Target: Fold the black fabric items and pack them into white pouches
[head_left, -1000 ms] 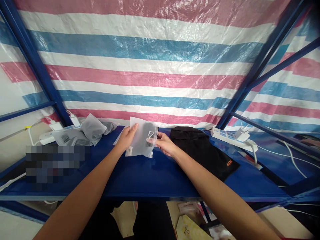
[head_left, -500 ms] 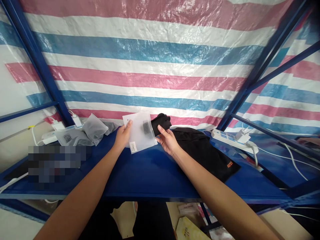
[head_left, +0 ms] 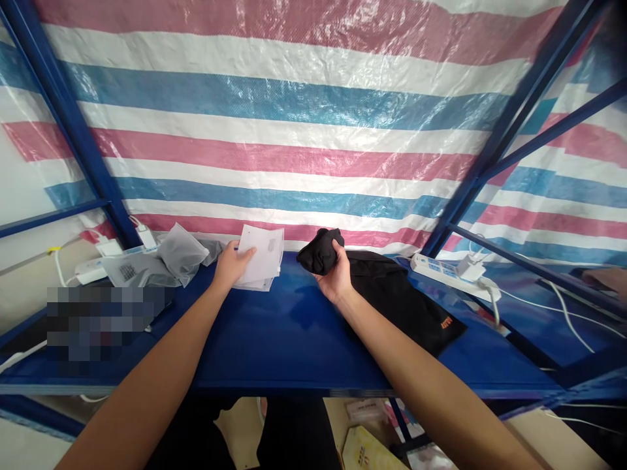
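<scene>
Toward the desk's (head_left: 279,346) back edge, I'm pinching the plastic (head_left: 267,254) with the left hand (head_left: 232,264) and clutching the cloth (head_left: 317,253) in the right hand (head_left: 337,277), rightward across a gap.

The black bundle (head_left: 318,253) has left the pouch (head_left: 266,253); they're apart.
</scene>
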A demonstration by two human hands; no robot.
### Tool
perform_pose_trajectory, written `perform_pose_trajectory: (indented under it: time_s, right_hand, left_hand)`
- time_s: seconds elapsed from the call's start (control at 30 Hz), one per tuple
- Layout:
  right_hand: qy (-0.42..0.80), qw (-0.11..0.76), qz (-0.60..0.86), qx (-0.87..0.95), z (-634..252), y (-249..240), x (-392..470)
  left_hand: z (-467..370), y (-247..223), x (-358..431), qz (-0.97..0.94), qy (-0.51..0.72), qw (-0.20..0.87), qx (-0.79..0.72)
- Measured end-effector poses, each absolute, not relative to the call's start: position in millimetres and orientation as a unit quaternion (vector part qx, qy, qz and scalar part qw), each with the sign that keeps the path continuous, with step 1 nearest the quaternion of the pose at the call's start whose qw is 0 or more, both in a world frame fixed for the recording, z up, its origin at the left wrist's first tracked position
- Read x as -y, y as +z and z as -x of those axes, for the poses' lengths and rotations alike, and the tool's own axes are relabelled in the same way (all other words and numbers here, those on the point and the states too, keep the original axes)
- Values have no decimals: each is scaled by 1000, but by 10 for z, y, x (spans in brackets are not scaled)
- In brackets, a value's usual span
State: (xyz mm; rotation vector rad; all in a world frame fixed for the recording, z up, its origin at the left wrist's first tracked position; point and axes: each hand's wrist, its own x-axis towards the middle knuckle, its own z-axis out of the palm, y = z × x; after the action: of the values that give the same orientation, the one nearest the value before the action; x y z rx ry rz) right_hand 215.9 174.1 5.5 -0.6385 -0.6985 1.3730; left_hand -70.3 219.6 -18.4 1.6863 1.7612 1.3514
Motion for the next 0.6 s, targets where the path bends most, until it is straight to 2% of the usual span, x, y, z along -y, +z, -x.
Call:
perform_pose_trajectory:
  time_s: [0.13,0.2,0.27,0.47,0.6]
  right_hand:
    - [636,629,312,321,-2108,13,-1736]
    - [639,626,310,321,-2084,-7,-1742]
    - [632,627,306,338,-2075,-17,-1749]
    - [648,583,316,374,-2064,14,-1728]
    - [669,575,327,338,-2054,37,-1701]
  left_hand:
    - [776,-154,-2204,-661,342,30,-667]
    - [734,-161,-2174,-692,337,-57,-637]
    - [658,-183,-2144,-719,349,-93,-593]
    - [425,-340,-2060,-820,251,45,-513]
    - [413,-382,-2027,-803,237,41,-544]
